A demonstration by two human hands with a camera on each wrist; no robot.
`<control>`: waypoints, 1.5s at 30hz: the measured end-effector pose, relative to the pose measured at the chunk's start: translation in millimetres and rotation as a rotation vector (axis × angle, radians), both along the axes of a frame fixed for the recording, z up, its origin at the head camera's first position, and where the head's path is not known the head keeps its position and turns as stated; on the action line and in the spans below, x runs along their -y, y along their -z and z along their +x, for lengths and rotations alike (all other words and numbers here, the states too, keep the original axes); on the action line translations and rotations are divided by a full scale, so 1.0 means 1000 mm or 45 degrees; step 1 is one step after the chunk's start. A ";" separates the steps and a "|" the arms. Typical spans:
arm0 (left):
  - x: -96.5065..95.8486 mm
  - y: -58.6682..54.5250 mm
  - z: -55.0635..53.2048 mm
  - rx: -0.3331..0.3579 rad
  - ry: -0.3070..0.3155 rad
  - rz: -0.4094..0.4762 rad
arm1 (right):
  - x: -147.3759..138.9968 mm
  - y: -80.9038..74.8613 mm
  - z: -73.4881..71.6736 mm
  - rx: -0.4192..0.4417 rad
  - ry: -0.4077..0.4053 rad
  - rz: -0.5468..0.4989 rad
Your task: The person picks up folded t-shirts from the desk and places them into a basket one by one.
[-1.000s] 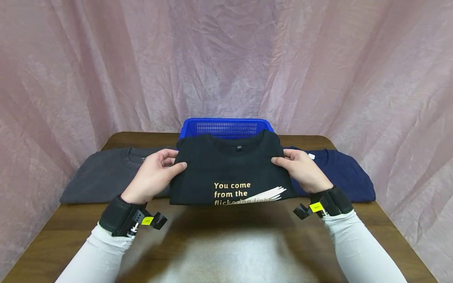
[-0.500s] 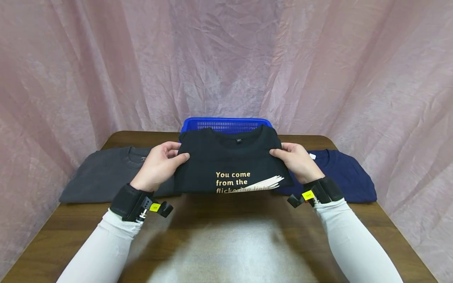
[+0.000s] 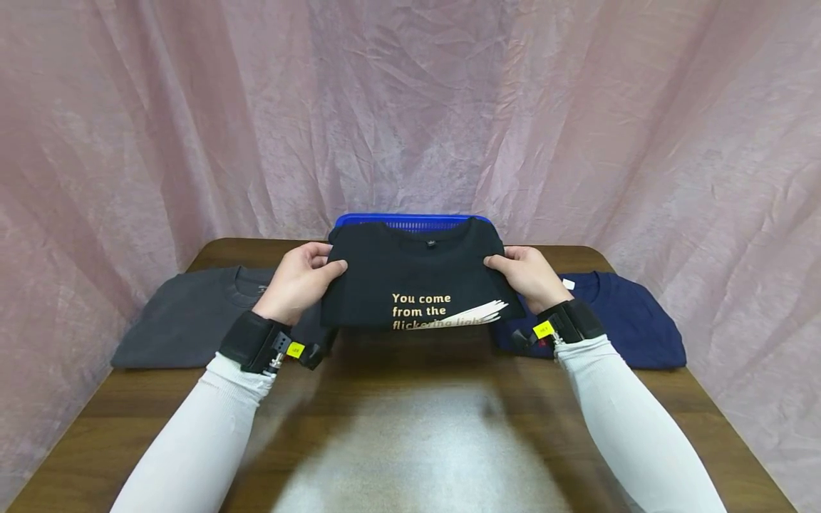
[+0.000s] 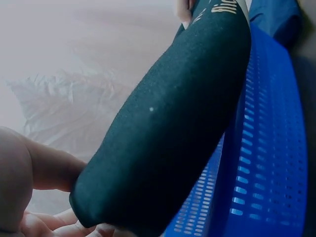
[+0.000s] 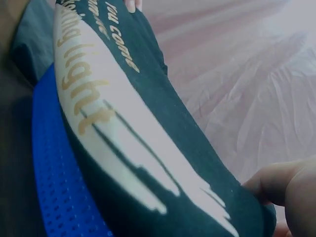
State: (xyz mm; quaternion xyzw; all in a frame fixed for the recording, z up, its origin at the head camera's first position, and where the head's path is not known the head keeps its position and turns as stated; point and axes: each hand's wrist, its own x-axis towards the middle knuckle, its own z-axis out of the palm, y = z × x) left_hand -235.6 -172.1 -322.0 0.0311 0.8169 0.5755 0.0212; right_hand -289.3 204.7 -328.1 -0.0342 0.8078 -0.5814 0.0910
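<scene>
A folded black T-shirt [image 3: 410, 274] with gold lettering and a white brush mark is held up between both hands. My left hand [image 3: 300, 279] pinches its left side, thumb on the front and fingers behind. On the right side my right hand [image 3: 531, 274] grips it the same way. Behind and below the shirt stands a blue plastic basket [image 4: 271, 143] with perforated walls. The shirt covers most of the basket in the head view, leaving the back rim visible. In the right wrist view the basket [image 5: 64, 177] shows under the shirt's printed front.
A folded dark grey T-shirt [image 3: 179, 320] lies on the left of the wooden table [image 3: 410, 427]. A folded navy T-shirt [image 3: 631, 320] with a white tag lies on the right. A pink curtain [image 3: 410, 107] hangs behind the table.
Both hands have moved forward and away from me with the black T-shirt, toward the basket. More of the basket is now hidden behind the shirt. The grey and navy shirts stay in place.
</scene>
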 end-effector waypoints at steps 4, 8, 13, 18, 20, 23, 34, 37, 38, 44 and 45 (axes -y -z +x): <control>-0.001 -0.001 -0.010 0.029 -0.014 -0.006 | 0.003 0.002 -0.009 -0.004 0.035 -0.002; -0.003 0.000 -0.020 0.056 -0.052 -0.013 | 0.006 0.002 -0.017 0.000 0.050 0.011; -0.003 0.003 -0.032 0.077 -0.111 -0.031 | 0.010 0.002 -0.028 0.008 0.065 0.030; -0.005 0.002 -0.046 0.108 -0.152 -0.019 | 0.013 0.003 -0.039 0.025 0.077 0.033; -0.007 0.002 -0.051 0.112 -0.159 0.005 | 0.014 0.003 -0.044 0.010 0.093 0.059; -0.012 0.002 -0.060 0.093 -0.176 0.028 | 0.015 0.004 -0.051 -0.013 0.113 0.116; -0.034 0.021 -0.077 0.039 -0.247 -0.135 | 0.026 0.012 -0.064 0.033 0.089 0.416; -0.040 0.024 -0.076 0.035 -0.234 -0.279 | 0.029 0.015 -0.065 0.069 0.080 0.438; -0.041 0.024 -0.076 0.038 -0.223 -0.330 | 0.029 0.016 -0.065 0.076 0.081 0.445; -0.046 0.034 -0.091 0.066 -0.129 -0.506 | 0.027 0.019 -0.062 0.063 0.055 0.541; -0.045 0.038 -0.097 0.069 -0.114 -0.519 | 0.026 0.020 -0.061 0.038 0.047 0.580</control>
